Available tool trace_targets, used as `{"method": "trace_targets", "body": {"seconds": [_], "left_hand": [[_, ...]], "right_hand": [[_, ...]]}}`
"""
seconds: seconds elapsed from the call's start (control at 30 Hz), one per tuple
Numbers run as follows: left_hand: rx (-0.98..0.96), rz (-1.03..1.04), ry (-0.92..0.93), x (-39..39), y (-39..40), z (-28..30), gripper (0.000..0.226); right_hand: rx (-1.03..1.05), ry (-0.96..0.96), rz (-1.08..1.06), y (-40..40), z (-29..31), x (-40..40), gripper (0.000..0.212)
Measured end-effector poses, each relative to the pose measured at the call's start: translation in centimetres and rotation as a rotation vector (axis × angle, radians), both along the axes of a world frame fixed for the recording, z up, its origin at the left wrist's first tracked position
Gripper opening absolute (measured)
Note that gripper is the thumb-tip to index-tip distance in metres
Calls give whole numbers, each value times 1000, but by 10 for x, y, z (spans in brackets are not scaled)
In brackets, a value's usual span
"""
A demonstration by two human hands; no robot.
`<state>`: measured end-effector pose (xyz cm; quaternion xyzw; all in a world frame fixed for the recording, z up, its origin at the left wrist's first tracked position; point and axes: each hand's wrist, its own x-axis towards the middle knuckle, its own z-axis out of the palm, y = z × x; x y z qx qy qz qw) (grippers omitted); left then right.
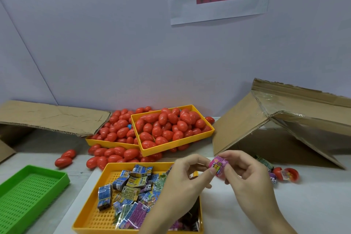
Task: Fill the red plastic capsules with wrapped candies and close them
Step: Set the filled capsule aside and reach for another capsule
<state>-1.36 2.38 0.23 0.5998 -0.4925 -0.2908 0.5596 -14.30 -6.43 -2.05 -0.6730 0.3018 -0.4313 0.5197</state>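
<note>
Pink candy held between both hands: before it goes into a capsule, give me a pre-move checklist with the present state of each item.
1. Pink candy held securely: ok, left hand and right hand both pinch it.
2. Wrapper intact: cannot tell, partly covered by fingers.
3. Open capsule within reach: ok, it lies on the table right of the right hand.
4. Open capsule has room: cannot tell, something colourful already sits inside.
5. Candy tray stocked: ok.
6. Green tray ready for finished capsules: ok, judged by free space.

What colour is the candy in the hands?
Pink wrapped candy, with yellow print, in the head view.
</note>
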Motion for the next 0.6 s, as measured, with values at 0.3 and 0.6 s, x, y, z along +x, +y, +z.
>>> {"method": "trace_targets", "body": {"seconds": [0.3, 0.6], "left_hand": [[-128, 19, -4, 2, 1, 1, 11], [-94, 41, -214, 5, 2, -1, 5]], "right_hand": [[21, -7, 0, -1, -1, 2, 14], [57, -38, 70, -1, 1, 0, 15]]}}
